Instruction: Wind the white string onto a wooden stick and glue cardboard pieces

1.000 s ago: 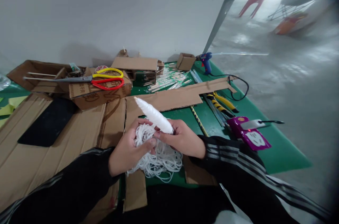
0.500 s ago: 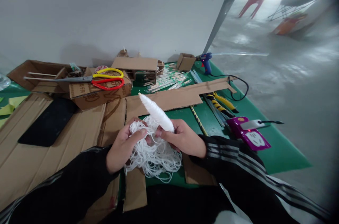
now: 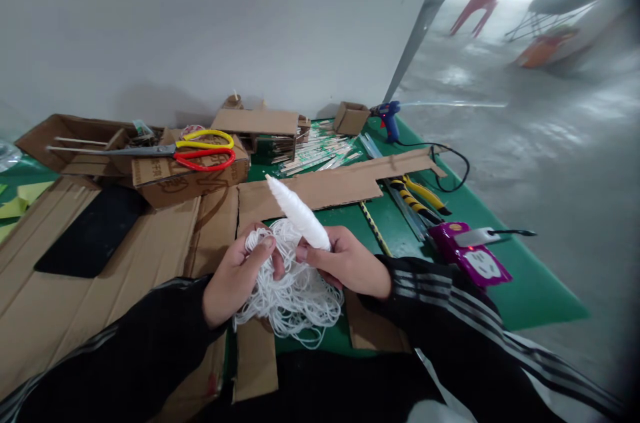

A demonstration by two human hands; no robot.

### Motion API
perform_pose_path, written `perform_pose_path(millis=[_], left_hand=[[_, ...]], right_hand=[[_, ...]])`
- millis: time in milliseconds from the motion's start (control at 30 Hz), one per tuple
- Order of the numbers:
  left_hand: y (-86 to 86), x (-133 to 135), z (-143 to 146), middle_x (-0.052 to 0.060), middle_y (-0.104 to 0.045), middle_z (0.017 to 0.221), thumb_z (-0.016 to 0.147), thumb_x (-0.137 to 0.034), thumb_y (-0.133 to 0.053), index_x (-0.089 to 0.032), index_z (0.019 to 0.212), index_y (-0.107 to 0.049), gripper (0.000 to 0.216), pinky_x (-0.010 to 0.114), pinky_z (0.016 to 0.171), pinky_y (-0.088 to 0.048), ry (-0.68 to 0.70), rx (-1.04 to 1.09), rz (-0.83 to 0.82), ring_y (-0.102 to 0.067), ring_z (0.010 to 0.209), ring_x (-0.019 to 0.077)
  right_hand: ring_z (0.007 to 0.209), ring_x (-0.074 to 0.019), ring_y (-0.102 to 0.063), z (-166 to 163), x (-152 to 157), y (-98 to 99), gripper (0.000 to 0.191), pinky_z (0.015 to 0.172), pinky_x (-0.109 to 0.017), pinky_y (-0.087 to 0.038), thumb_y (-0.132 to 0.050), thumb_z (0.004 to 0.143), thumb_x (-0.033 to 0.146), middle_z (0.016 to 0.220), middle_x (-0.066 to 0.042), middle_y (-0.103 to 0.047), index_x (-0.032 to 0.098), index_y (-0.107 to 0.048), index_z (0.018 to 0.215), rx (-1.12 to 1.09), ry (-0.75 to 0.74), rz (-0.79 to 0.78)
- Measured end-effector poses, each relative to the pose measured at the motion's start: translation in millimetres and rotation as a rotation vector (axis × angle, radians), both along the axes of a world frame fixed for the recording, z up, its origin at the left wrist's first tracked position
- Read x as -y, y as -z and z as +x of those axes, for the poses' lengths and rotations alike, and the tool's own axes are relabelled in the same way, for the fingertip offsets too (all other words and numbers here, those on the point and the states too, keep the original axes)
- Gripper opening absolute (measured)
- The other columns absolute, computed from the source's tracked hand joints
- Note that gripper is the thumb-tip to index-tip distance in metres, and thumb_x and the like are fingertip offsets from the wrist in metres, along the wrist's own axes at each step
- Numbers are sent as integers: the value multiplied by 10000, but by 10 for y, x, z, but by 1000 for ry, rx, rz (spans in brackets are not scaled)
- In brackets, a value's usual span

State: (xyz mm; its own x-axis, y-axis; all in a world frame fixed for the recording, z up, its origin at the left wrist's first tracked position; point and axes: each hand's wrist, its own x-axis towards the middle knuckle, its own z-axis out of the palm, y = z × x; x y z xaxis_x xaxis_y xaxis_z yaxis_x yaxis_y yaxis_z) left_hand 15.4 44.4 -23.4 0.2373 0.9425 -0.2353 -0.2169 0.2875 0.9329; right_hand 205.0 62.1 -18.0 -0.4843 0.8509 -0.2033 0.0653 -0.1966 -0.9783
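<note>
My left hand [image 3: 243, 273] is closed on part of a tangled bundle of white cord [image 3: 295, 306], its thumb pressed over the loops. In my right hand [image 3: 353, 262] is the thick lower end of a stick wound with white thread [image 3: 299, 211]; it tilts up to the left, and its bare tip shows. Loose cord hangs beneath both hands, above the green table and some cardboard. My right fingertips are partly hidden behind the wound stick and the cord.
Scissors [image 3: 200, 150] with yellow and red handles lie on a cardboard box [image 3: 193, 186] at back left. A black tablet-like slab [image 3: 93, 230] rests on cardboard. To the right are a blue glue gun [image 3: 389, 122], yellow-black pliers [image 3: 423, 196] and a purple packet [image 3: 470, 253].
My left thumb and fingers have shifted slightly on the cord, and a left fingertip shows more clearly among the loops. My right hand keeps its hold on the wound stick.
</note>
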Motion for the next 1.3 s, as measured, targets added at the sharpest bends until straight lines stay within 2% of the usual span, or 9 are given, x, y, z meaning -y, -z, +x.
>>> perform_pose_path(millis=[100, 433, 567, 700, 800, 867, 1000, 1167, 1300], left_hand=[[-17, -8, 12, -30, -607, 563, 887, -405, -554, -195, 827, -519, 221, 216, 491, -399, 61, -68, 50, -504, 476, 114], [-96, 20, -7, -34, -644, 636, 853, -320, -604, -223, 895, -417, 215, 193, 465, -399, 197, -94, -8, -502, 479, 97], [-110, 25, -8, -33, -637, 640, 887, -322, -569, -219, 874, -389, 208, 183, 483, -403, 165, -82, 45, -508, 502, 85], [-99, 23, 4, -52, -638, 617, 909, -330, -540, -234, 886, -361, 204, 172, 440, -387, 98, -88, 55, -488, 446, 74], [-78, 22, 16, -61, -640, 608, 907, -351, -539, -239, 883, -350, 221, 163, 403, -370, 58, -69, 31, -459, 401, 65], [-67, 23, 21, -61, -638, 603, 893, -359, -562, -236, 887, -355, 240, 164, 410, -383, 52, -51, 30, -472, 410, 68], [-56, 24, 23, -57, -642, 617, 877, -361, -582, -234, 881, -356, 260, 170, 421, -396, 57, -15, 29, -484, 421, 69], [-42, 27, 8, -30, -680, 654, 858, -313, -602, -228, 922, -395, 232, 191, 486, -456, 42, 27, 1, -580, 527, 105], [-27, 26, -1, 1, -714, 704, 863, -331, -558, -227, 978, -429, 202, 220, 503, -482, 34, 36, -50, -644, 572, 145]], right_hand=[[311, -37, -317, 6, -1, 28, 289, 296, -170, -219, -669, 782, 398, 431, 91, -392, 150, -557, 688, -14, 7, -16], [330, -41, -319, 14, -16, 20, 282, 322, -179, -235, -649, 811, 407, 461, 81, -421, 152, -560, 732, 3, -30, 23], [407, -54, -326, 23, -9, -33, 248, 397, -194, -270, -583, 865, 393, 522, 67, -428, 145, -581, 862, 85, 68, 184], [519, -73, -323, 89, -13, -99, 247, 479, -209, -288, -583, 858, 359, 599, 44, -406, 160, -517, 728, 167, 162, 352], [543, -79, -308, 124, -18, -128, 271, 486, -215, -266, -582, 852, 353, 600, 41, -381, 155, -504, 684, 198, 19, 351], [570, -87, -340, 120, -20, -125, 233, 511, -216, -294, -571, 855, 343, 643, 27, -428, 141, -546, 742, 215, -50, 326], [594, -97, -380, 88, -21, -90, 196, 532, -212, -329, -591, 831, 328, 696, 20, -483, 140, -561, 877, 316, 19, 305], [632, -111, -427, 96, -28, -102, 179, 558, -211, -351, -606, 805, 290, 722, 4, -545, 130, -624, 882, 359, -70, 314], [639, -116, -440, 124, -44, -125, 210, 579, -224, -353, -578, 834, 316, 720, -1, -540, 120, -649, 859, 338, -51, 327]])
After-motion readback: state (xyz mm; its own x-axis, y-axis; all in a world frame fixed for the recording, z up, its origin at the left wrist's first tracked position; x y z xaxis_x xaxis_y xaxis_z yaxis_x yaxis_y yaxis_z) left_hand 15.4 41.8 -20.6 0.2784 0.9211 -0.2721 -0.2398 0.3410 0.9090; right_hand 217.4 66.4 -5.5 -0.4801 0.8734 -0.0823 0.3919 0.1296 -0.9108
